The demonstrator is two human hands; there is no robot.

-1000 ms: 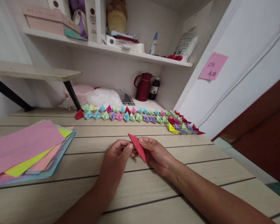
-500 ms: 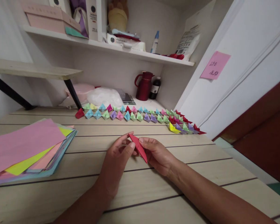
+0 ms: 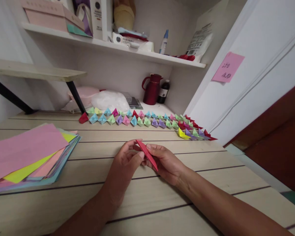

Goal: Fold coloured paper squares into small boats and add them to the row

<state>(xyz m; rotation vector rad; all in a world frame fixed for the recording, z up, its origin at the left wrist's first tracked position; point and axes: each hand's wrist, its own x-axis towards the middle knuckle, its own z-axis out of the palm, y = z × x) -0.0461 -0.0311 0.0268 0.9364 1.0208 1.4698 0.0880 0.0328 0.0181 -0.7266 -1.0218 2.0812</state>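
A folded piece of red paper [image 3: 147, 155], long and narrow with pointed ends, is held slantwise between both hands above the table. My left hand [image 3: 129, 159] is closed on its near left side, thumb on the front and index finger at the upper tip. My right hand [image 3: 166, 160] pinches the right edge with the thumb on top; its other fingers are partly hidden behind the paper. Beyond the hands stand rows of small folded paper boats [image 3: 134, 121] in several colours. A yellow paper boat [image 3: 184, 133] leads the short row on the right.
A stack of coloured paper sheets [image 3: 27, 150] lies on the left of the slatted table [image 3: 142, 209]. A raised wooden stand [image 3: 36, 70] is at the back left. Behind the boats are a white plastic bag [image 3: 110, 101], a dark red jug [image 3: 152, 90] and a dark bottle [image 3: 164, 91].
The red paper has turned slightly in my fingers, its lower tip shifting a little to the right. Both hands keep nearly the same place and grip.
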